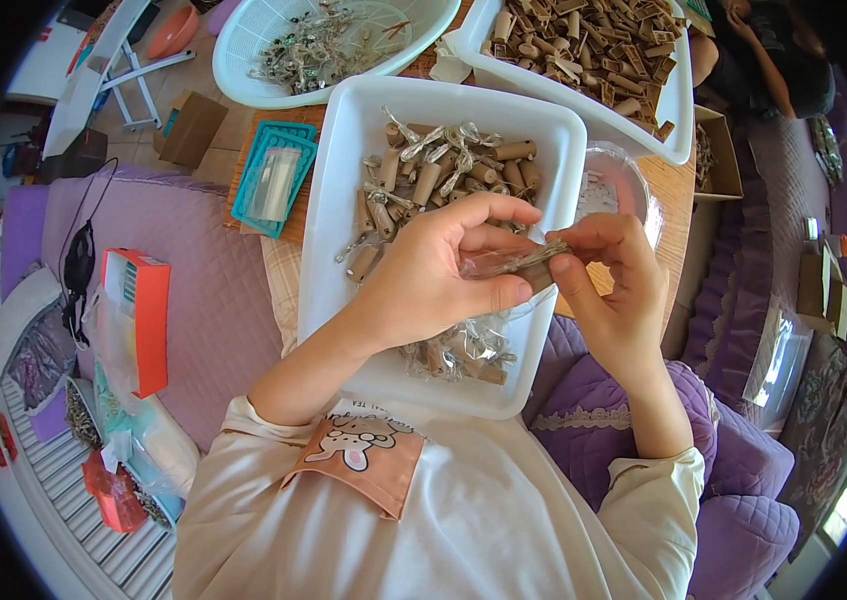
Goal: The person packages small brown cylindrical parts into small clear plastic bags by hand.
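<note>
My left hand [424, 270] is closed around a small bundle of clear plastic with thin strands [514, 262], its thumb along the near side. My right hand [616, 290] pinches the bundle's other end between thumb and fingertips, where a tan bit shows; the fingers hide most of it. Both hands are above a white plastic tray [322, 240]. Tan tube-shaped pieces [426, 182], many with clear plastic strips tied to them, lie heaped in its far part. Nearer my body, a pile of crinkled clear plastic [469, 345] covers more tan pieces.
Beyond the tray stand a pale round basket [234, 65] of clear tangled pieces and another white bin [682, 95] full of tan pieces. A teal tray [249, 180] sits at the left, a clear round tub [644, 175] at the right. Another person [774, 60] is at the far right.
</note>
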Tool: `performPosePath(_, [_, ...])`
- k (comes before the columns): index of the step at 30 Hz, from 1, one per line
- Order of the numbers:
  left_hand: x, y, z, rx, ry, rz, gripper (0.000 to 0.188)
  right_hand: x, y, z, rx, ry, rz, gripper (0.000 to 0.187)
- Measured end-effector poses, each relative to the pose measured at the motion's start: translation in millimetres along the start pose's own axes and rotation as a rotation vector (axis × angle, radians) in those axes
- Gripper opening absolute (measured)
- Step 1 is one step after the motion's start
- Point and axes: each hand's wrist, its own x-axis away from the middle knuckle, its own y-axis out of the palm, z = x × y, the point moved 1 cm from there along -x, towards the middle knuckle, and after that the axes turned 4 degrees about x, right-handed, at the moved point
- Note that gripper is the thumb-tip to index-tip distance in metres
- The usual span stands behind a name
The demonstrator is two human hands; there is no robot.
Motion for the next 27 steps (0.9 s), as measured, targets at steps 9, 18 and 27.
performPosePath(9, [-1, 1, 0, 0.009, 0.107, 0.074, 0.056, -1, 0, 4, 0.094, -0.190, -0.062, 0.010])
performPosePath(18, [1, 11, -3, -0.150, 0.395, 0.125, 0.038, 14, 24, 13, -0.438, -0.138, -0.098, 0.073])
performPosePath(27, [1, 9, -3, -0.143, 0.462, 0.105, 0.043, 8, 14, 4, -0.084, -0.173, -0.009, 0.046])
